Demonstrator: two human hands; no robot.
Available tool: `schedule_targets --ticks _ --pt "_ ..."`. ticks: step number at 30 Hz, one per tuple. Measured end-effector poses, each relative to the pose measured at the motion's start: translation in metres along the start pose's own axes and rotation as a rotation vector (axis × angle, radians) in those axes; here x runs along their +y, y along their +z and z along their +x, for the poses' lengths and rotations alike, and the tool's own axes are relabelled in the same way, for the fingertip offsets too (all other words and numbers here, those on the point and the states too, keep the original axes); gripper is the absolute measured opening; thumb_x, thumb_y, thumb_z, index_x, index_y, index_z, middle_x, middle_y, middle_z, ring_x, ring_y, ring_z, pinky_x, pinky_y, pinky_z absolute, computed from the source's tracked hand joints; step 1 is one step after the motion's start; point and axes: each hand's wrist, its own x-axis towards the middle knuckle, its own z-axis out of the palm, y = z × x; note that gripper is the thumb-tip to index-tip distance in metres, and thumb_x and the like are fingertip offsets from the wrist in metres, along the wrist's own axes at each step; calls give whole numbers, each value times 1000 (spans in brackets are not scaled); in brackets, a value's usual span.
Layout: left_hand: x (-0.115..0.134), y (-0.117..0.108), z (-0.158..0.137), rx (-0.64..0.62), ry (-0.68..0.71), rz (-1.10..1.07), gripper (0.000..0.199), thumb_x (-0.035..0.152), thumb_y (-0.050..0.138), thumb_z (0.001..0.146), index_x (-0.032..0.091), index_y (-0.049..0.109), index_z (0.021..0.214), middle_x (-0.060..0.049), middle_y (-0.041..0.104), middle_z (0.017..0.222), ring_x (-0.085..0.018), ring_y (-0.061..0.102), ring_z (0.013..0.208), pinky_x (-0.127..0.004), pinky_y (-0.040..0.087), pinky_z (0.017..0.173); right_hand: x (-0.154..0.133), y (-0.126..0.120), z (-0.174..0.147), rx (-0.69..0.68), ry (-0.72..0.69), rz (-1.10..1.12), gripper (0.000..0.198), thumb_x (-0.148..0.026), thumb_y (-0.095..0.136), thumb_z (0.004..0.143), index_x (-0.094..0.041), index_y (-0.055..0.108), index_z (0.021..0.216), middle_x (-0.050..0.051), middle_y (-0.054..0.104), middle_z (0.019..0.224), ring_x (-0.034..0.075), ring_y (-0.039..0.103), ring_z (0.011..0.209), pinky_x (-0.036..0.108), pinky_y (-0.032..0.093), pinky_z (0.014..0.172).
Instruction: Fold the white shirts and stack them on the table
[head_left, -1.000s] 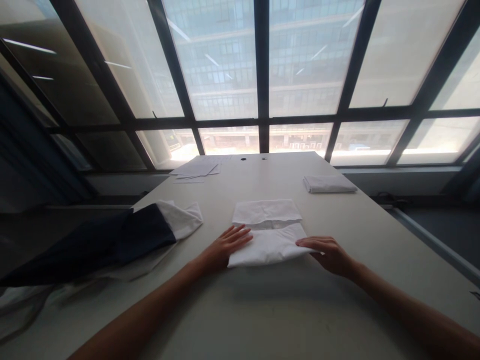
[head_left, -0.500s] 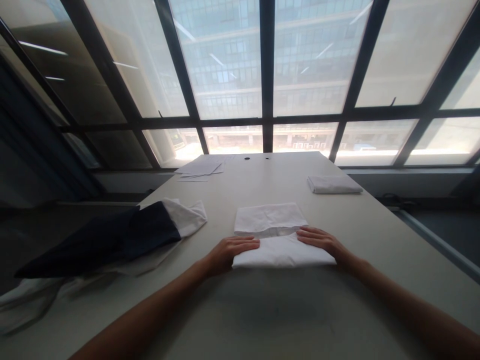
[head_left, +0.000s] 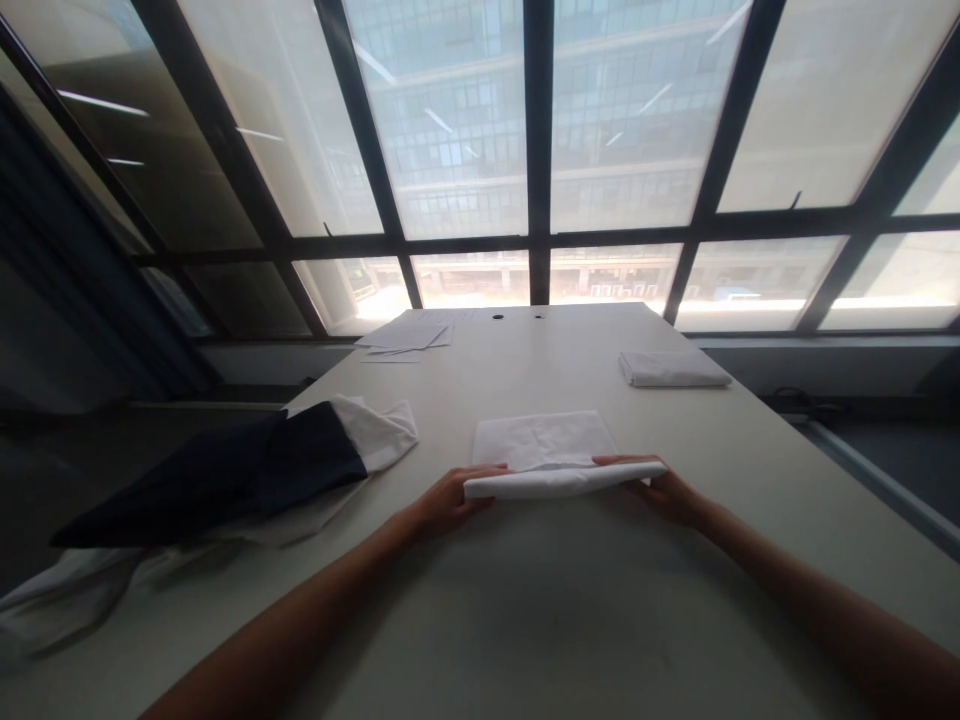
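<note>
A white folded cloth [head_left: 547, 438], its exact kind unclear, lies in front of me with its near part raised off the table. My left hand [head_left: 454, 498] grips the left end of that raised edge, fingers on top and thumb side below. At the right end, my right hand [head_left: 660, 490] holds the same edge, fingertips over the top and the rest partly hidden under the fabric. The far half of the cloth rests flat on the tabletop, and a narrow gap shows between it and the lifted fold.
On the left, dark navy and white garments [head_left: 300, 455] lie heaped over the table edge. Sheets of paper [head_left: 405, 338] are spread at the back left. Another folded white cloth [head_left: 675, 369] sits at the back right of the white table [head_left: 540, 360]. Tall windows stand behind.
Both hands have gone from lying on the near fold to gripping its edge. That edge has risen and tipped away from me, toward the far half.
</note>
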Motion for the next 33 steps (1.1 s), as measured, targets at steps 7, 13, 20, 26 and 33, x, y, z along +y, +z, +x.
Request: schedule_targets --ticks 7,13,20,26,33 --pt "-10 8 12 292 -398 -193 71 82 47 83 14 60 68 -2 54 60 -17 51 59 -27 40 55 -1 6 28 132 292 18 56 -68 51 87 -19 55 60 1 54 56 16 48 56 28 39 53" --pt "-12 6 29 398 -596 -390 72 86 54 74 15 58 70 1 48 60 -12 42 53 -23 33 50 5 17 66 317 357 15 62 -76 50 79 -23 36 53 -3 33 49 11 30 52 25 22 47" --pt "-6 -1 30 398 -621 -400 66 78 63 73 13 68 80 -3 62 68 -15 52 61 -23 37 53 11 26 70 375 438 114 50 -62 59 80 -13 67 88 0 59 60 12 42 49 22 27 44" --pt "1 0 34 399 -611 -338 52 57 71 75 10 73 96 -6 71 78 -16 60 63 -22 40 52 10 28 68 376 421 45 53 -52 60 81 -10 67 114 1 67 61 13 48 47 22 29 43" --pt "-13 4 41 542 -664 -199 49 51 68 78 8 70 104 -9 73 82 -17 63 65 -22 42 51 21 31 92 367 512 -162 35 -31 60 79 -9 73 102 16 77 96 24 70 80 28 48 68"
